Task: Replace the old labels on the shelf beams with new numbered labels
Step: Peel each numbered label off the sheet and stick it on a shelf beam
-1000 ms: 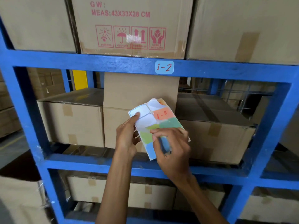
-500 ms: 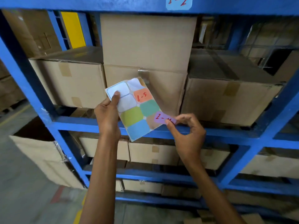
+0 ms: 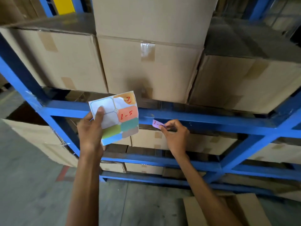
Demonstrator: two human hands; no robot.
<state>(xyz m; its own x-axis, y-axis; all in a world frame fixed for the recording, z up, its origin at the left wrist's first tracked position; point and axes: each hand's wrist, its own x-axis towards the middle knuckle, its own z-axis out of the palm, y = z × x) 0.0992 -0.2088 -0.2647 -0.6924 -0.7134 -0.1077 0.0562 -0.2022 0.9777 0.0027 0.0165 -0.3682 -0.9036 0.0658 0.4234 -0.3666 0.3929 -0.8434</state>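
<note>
1. Concrete floor (image 3: 29, 185): bare grey area at lower left, open beneath both forearms; a flattened cardboard piece (image 3: 228, 209) lies at lower right.
2. Left hand (image 3: 91, 128): grip pinched on the label sheet (image 3: 114, 118), thumb on its front, held upright just in front of the shelf beam (image 3: 211, 118). The sheet carries an orange label marked "1-5", a peeling corner label ending "-3", plus green, teal, blue and brown blanks.
3. Right hand (image 3: 175, 132): fingertips grasp the purple label (image 3: 156, 123), red writing partly covered, pressed against the beam's front face right of the sheet.
4. Beam: blue, bare to the right of the hand as far as the upright.
5. Cardboard boxes (image 3: 146, 70): taped, packed side by side directly above the beam; more fill the lower tiers.
</note>
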